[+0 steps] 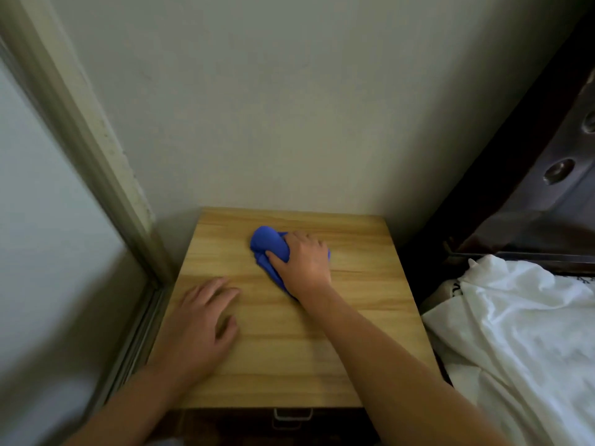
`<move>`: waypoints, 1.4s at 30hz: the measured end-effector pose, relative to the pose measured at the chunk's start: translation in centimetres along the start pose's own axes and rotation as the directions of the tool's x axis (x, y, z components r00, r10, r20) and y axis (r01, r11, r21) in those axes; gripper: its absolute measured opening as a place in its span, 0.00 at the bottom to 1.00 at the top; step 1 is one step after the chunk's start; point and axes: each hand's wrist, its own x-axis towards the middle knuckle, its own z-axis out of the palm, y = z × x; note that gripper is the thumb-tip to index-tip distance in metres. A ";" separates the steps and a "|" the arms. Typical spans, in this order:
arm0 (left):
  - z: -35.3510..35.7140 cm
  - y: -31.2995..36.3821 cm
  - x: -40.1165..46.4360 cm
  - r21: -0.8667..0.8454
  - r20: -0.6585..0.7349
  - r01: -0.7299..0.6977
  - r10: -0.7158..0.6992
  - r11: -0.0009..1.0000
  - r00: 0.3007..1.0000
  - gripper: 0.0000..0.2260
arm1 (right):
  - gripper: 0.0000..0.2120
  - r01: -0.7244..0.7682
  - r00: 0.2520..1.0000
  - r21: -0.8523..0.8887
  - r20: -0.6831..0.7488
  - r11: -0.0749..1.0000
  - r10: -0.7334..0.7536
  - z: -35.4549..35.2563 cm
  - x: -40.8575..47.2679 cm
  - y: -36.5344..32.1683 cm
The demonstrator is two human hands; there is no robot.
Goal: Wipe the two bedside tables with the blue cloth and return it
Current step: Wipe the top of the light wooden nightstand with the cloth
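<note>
1. Right hand (302, 263) presses a bunched bright blue cloth (269, 244) onto the light wood-grain bench (322, 349) top, rear-centre, near the wall; fingers (277, 257) curled over it, gripping.
2. Cloth sticks out to the left and far side of the right hand; its long axis runs diagonally from far-left to near-right, under the palm.
3. Left hand (201, 323) lies flat on the bench's near-left part, fingers loosely spread, holding nothing, well apart from the cloth.
4. Judgement: wiping of this bench underway; the near and left areas likely next, a pull toward the body.
5. White bedding (521, 333) to the right.
</note>
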 end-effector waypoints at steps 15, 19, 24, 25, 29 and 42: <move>0.0 -1.5 -0.8 -0.080 -0.055 0.015 -0.020 0.997 0.998 0.22 | 0.19 0.127 0.989 0.085 0.066 0.988 -0.133 1.2 2.2 -1.2; 0.3 -1.6 -0.9 -0.074 -0.079 0.010 -0.016 0.997 0.997 0.22 | 0.20 0.087 0.996 0.050 0.017 0.995 -0.088 2.1 6.2 -0.6; 0.4 -1.7 -0.8 -0.050 -0.125 -0.013 0.007 0.999 0.992 0.21 | 0.21 0.105 0.994 -0.011 0.023 0.994 -0.105 4.7 8.9 -5.0; 0.4 -1.6 -0.9 -0.046 -0.132 -0.013 0.007 0.999 0.991 0.21 | 0.21 0.119 0.993 -0.012 0.027 0.993 -0.118 5.1 8.9 -6.1; 0.3 -1.5 -0.9 -0.066 -0.136 -0.022 0.013 0.998 0.991 0.21 | 0.21 0.199 0.978 0.011 0.055 0.980 -0.199 6.0 6.8 -9.8; -0.4 -3.2 -6.6 -0.068 -0.134 -0.063 0.053 0.996 0.990 0.22 | 0.20 0.338 0.913 0.167 0.180 0.926 -0.366 0.3 -5.4 -7.2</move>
